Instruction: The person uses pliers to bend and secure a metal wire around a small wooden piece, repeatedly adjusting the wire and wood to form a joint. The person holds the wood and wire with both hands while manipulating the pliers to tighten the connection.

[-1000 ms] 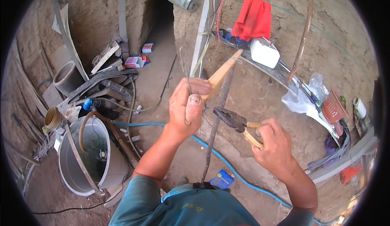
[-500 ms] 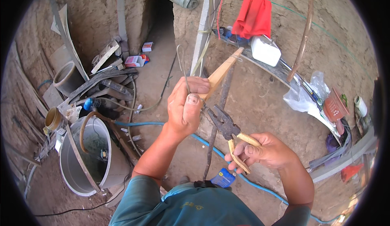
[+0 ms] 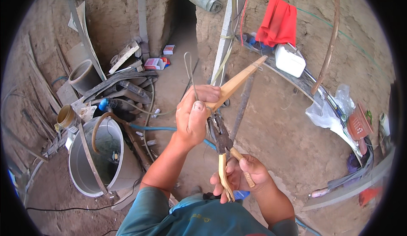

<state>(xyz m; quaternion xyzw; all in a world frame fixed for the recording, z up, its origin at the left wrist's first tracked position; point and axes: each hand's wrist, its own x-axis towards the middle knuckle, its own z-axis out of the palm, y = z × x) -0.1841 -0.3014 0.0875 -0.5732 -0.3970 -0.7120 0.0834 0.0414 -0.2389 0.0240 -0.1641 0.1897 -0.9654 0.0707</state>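
Note:
My left hand (image 3: pixel 193 115) is closed round the lower part of a tapered strip of pale wood (image 3: pixel 240 80), which points up to the right. A thin wire loop (image 3: pixel 189 66) rises beside its fingers, and another bit of wire circles the strip's tip. In my right hand (image 3: pixel 254 172) is a pair of rusty pliers (image 3: pixel 223 142) with yellowish handles spread apart. The jaws point up just below my left thumb, at the wood's lower end and some wire there. Whether they grip the wire I cannot tell.
At left stands a grey bucket (image 3: pixel 131 168) with greenish water and a hose; scrap and a jar lie behind it. A blue hose (image 3: pixel 159 128) crosses the dirt floor. Right, by the earthen wall, are a red cloth (image 3: pixel 277 20), white container (image 3: pixel 290 61) and reddish-brown pot (image 3: pixel 359 121).
The pliers have moved left to the wood's lower end, turned more upright, with their handles spread wider. My left hand keeps its hold on the wood. The whole view has shifted slightly.

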